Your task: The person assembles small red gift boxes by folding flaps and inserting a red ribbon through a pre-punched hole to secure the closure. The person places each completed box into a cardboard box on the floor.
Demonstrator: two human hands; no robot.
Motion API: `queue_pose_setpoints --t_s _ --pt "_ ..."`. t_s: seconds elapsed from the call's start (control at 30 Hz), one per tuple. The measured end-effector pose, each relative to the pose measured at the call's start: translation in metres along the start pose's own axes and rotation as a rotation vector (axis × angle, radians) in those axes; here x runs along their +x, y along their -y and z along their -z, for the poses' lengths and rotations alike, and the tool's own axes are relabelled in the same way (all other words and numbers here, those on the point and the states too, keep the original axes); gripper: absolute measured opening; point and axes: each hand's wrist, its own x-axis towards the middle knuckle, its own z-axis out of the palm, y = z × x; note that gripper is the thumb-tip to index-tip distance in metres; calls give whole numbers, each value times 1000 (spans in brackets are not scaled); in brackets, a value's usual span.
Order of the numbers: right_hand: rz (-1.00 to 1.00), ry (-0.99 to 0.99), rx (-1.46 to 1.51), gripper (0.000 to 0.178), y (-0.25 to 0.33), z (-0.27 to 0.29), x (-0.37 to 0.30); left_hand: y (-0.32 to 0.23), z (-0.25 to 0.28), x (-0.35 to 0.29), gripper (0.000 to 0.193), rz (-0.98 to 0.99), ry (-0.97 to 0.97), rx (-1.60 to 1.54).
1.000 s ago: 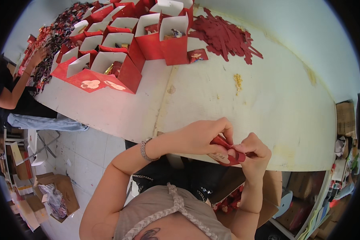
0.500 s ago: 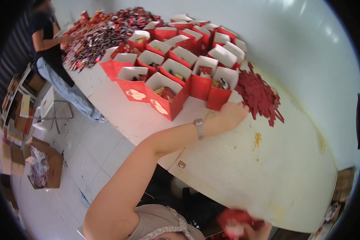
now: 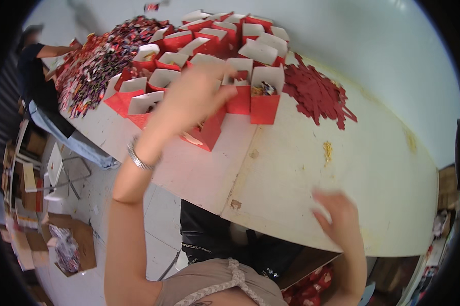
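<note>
On my feed the right hand (image 3: 337,214), above the table's (image 3: 291,173) near edge, spreads empty fingers; the left hand (image 3: 189,99) blurs over the red boxes (image 3: 264,110) table-left, grip unreadable. I judge a toss, next needing a draw-back. Boxes stand open, white-lined; a packet (image 3: 152,7) seems airborne over the table's far end

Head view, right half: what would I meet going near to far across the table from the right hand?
Right hand → small yellow pieces → heap of dark red strips → pale wall.
</note>
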Motion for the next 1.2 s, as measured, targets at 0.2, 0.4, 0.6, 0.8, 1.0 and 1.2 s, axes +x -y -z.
queue_pose_setpoints --t_s 0.2,0.4,0.6,0.8,1.0,1.2 --pt "132 -567 -156 39 -10 -70 207 -48 -53 -35 35 -201 -275 -152" --pt "354 -289 266 22 -13 -20 119 -32 -63 -68 82 108 -75 -767" --pt "-44 -321 1106 52 -15 -62 24 -62 -106 -105 94 503 275 -1336" --pt "7 -495 970 63 -7 -118 17 -74 -138 -128 80 112 48 -1413" --pt "-30 -655 858 33 0 -118 26 -72 -136 -133 48 162 -59 -1382" --pt "-256 -880 832 16 20 -130 29 -85 -134 -133 18 336 -186 -1079"
